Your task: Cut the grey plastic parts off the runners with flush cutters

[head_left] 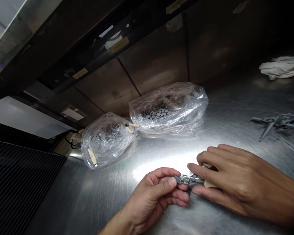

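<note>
My right hand (235, 178) is closed around the cream handles of a small pair of cutting nippers (191, 180), whose metal jaws point left. Between thumb and fingers, my left hand (159, 189) pinches a small grey part (178, 179) right at the tips of those jaws. Most of the grey part is covered by my fingers, so its full shape cannot be made out. Both hands are just above the metal worktop (107, 192). Beyond them lies a clear plastic bag (181, 104) with many small grey pieces (155, 113) inside.
A second clear bag (107, 140) with grey pieces lies to the left, a cream-coloured utility knife or similar tool (92, 156) by it. Grey branching plastic scraps (275, 122) are on the right. A white cloth (281, 68) sits behind them. A metal wall (156, 70) closes the back.
</note>
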Motion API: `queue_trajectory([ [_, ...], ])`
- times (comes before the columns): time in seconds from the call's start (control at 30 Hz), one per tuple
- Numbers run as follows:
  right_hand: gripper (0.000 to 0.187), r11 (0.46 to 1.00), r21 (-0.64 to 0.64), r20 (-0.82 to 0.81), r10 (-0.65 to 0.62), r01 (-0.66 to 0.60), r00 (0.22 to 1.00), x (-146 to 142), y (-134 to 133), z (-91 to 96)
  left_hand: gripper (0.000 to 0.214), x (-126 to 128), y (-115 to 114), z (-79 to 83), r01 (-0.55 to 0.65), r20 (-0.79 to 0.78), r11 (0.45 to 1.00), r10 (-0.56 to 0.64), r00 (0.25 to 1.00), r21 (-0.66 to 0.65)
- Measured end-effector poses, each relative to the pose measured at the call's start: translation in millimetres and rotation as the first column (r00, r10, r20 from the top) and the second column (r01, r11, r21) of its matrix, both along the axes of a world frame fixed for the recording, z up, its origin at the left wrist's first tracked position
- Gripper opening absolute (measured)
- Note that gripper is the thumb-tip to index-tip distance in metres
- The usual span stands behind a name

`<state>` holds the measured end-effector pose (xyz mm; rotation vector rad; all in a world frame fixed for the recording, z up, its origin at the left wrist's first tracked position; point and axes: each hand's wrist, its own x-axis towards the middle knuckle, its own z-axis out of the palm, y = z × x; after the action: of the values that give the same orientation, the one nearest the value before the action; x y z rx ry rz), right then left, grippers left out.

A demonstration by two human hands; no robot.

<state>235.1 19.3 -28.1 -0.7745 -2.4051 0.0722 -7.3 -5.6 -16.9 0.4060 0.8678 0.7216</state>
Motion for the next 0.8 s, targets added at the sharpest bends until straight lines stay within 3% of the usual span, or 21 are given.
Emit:
queue_trajectory([
  [0.8, 0.026, 0.998, 0.039, -0.027, -0.044, 0.045, 0.999, -0.9, 1.0, 5.5, 0.013, -0.4, 0.3, 2.3, -0.002, -0.012, 1.000, 0.002, 1.000, -0.005],
])
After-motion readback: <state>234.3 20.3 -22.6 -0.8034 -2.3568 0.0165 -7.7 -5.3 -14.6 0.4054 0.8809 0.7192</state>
